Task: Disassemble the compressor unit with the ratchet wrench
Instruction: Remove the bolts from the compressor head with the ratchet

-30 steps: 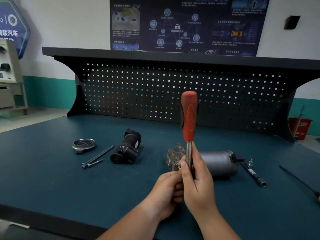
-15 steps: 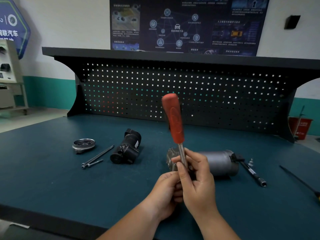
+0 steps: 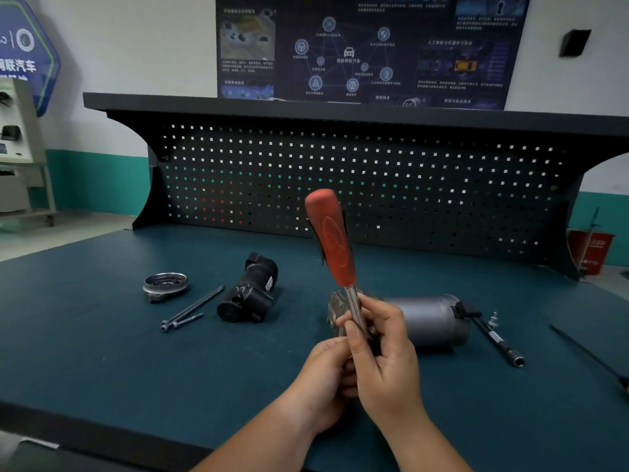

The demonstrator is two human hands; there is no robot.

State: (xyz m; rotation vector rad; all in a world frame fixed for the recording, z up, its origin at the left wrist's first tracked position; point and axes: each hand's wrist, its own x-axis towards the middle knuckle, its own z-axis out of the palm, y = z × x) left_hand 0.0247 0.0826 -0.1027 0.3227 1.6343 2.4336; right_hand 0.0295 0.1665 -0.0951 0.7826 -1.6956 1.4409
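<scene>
Red rubber covers the grip of the ratchet wrench [image 3: 330,236], which stands nearly upright in front of the camera, its top tilted a little to the left and its bare steel shaft running down into both hands. The right hand [image 3: 388,366] is raised above the bench, palm turned left. Its thumb lies along the shaft and its forefinger curls round from behind, pinching the steel just under the grip. The left hand [image 3: 323,376] sits just below and to the left, touching the right, with its fingers curled round the wrench's lower end, which is hidden between the two hands. Both forearms come up from the bottom edge and converge. Behind the hands the compressor unit [image 3: 432,318], a grey cylinder, lies on its side on the dark blue-green workbench [image 3: 102,352], its left end partly covered by the fingers. To its left lie a black housing [image 3: 248,294], two long bolts [image 3: 192,308] and a metal ring cap [image 3: 165,284]. Just to its right lies an extension bar [image 3: 500,342].
</scene>
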